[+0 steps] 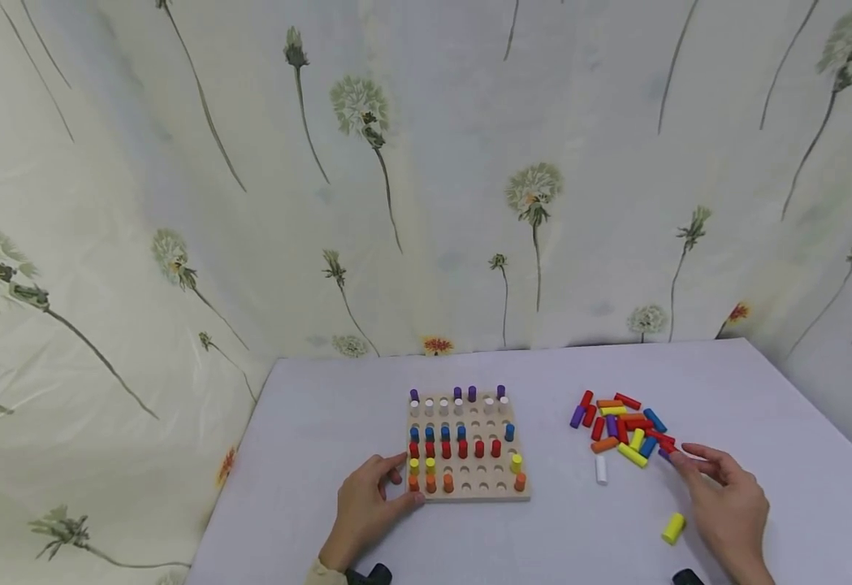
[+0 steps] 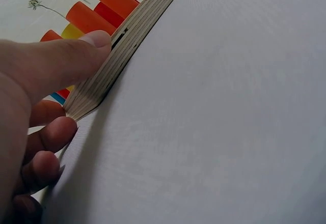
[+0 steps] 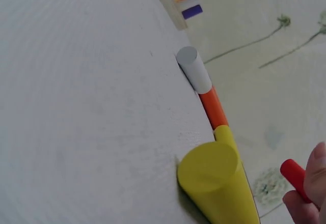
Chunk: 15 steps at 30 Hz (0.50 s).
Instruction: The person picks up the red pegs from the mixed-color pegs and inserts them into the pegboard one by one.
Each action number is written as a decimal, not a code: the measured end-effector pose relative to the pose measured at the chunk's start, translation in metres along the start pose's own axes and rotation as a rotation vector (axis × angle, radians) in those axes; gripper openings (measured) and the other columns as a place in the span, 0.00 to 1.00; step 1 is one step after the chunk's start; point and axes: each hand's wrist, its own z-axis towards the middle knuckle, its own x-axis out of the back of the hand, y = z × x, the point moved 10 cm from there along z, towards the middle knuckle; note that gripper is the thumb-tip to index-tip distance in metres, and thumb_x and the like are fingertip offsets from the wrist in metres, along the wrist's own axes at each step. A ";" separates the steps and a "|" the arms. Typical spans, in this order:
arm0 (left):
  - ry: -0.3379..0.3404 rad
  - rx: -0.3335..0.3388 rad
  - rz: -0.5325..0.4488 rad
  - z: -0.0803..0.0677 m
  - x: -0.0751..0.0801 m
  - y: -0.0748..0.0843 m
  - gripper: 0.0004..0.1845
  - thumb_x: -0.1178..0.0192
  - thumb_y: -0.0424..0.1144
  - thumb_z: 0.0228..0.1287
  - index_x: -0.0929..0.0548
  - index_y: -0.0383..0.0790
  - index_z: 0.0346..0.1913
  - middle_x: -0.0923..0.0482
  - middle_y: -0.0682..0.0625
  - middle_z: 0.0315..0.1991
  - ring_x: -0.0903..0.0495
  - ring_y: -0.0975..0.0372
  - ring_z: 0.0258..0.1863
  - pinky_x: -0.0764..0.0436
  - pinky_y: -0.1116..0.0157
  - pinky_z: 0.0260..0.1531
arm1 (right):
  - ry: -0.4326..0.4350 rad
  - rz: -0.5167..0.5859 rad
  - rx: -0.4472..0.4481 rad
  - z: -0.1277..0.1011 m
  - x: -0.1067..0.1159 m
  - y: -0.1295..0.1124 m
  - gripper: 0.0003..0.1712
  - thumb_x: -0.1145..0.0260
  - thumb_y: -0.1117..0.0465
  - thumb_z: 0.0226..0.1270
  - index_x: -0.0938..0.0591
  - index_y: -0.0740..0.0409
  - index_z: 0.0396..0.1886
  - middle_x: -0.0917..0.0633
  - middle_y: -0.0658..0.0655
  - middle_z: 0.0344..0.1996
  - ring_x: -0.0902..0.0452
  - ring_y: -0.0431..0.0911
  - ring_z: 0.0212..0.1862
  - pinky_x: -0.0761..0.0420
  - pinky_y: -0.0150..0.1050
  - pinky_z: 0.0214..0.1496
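A wooden pegboard (image 1: 475,497) lies on the table with rows of purple, white, blue, red, yellow and orange pegs standing in it; some holes are bare. My left hand (image 1: 369,502) grips its near left corner, thumb on the front edge and fingers along the left side. In the left wrist view, the thumb presses the layered edge beside an orange peg (image 2: 90,18). At the near side of a loose heap, my right hand (image 1: 731,505) pinches a red peg (image 3: 293,173) between thumb and finger.
Loose pegs in several colours lie heaped right of the board, among them an orange peg (image 1: 604,445). A white peg (image 1: 601,470) and a yellow peg (image 1: 674,528) lie apart, nearer me. A flowered curtain (image 1: 426,179) hangs behind the white table (image 1: 323,406).
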 end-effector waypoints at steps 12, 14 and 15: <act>0.012 -0.007 -0.009 -0.001 0.003 0.002 0.35 0.20 0.61 0.54 0.12 0.48 0.62 0.22 0.62 0.33 0.34 0.72 0.24 0.36 0.73 0.26 | 0.061 0.051 0.163 -0.019 -0.010 -0.033 0.17 0.32 0.57 0.77 0.11 0.66 0.53 0.12 0.67 0.47 0.28 0.51 0.55 0.30 0.39 0.56; 0.006 -0.006 -0.012 -0.001 0.003 0.002 0.35 0.21 0.61 0.54 0.11 0.48 0.62 0.22 0.62 0.33 0.34 0.72 0.24 0.36 0.73 0.26 | 0.036 0.051 0.200 -0.027 -0.016 -0.042 0.15 0.31 0.58 0.76 0.10 0.66 0.51 0.12 0.65 0.45 0.29 0.47 0.52 0.30 0.27 0.47; 0.003 -0.007 -0.013 -0.002 0.002 0.002 0.35 0.21 0.61 0.54 0.11 0.47 0.62 0.22 0.62 0.33 0.34 0.72 0.24 0.36 0.73 0.26 | 0.017 0.049 0.218 -0.031 -0.019 -0.046 0.15 0.30 0.58 0.76 0.09 0.65 0.50 0.12 0.64 0.44 0.30 0.44 0.51 0.30 0.22 0.42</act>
